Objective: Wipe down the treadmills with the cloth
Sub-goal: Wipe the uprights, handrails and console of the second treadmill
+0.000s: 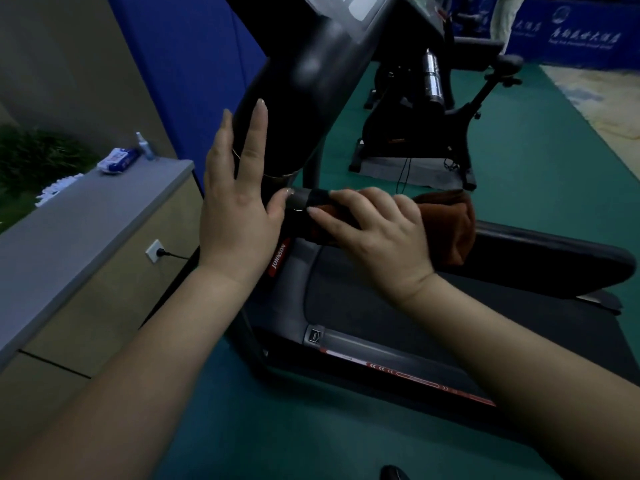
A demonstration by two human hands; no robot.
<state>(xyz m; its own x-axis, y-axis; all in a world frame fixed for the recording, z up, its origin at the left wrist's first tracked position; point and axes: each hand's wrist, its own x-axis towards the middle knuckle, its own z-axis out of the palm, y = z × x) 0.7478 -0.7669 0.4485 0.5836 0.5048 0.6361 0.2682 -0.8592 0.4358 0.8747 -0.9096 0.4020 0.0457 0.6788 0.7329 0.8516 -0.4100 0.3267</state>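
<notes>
Green floor (519,161) runs under the black treadmill (363,306), with a grey counter (86,216) past your left fingers. An exercise bike (433,109) stands beyond. Your left hand (235,202) lies flat and straight on the thick post (298,84). Your right hand (374,233) grips the brown cloth (453,223) around the handlebar (304,199).

- grey-topped counter (104,202) at 9 o'clock
- wipes pack (116,161) and spray bottle (144,147) on the counter's far end, just beside each other
- wall socket (156,251) with plug, counter front
- exercise bike (433,109) at 1 o'clock, on grey mat (391,169)
- blue banner (575,32), top right
- green floor (540,174)
</notes>
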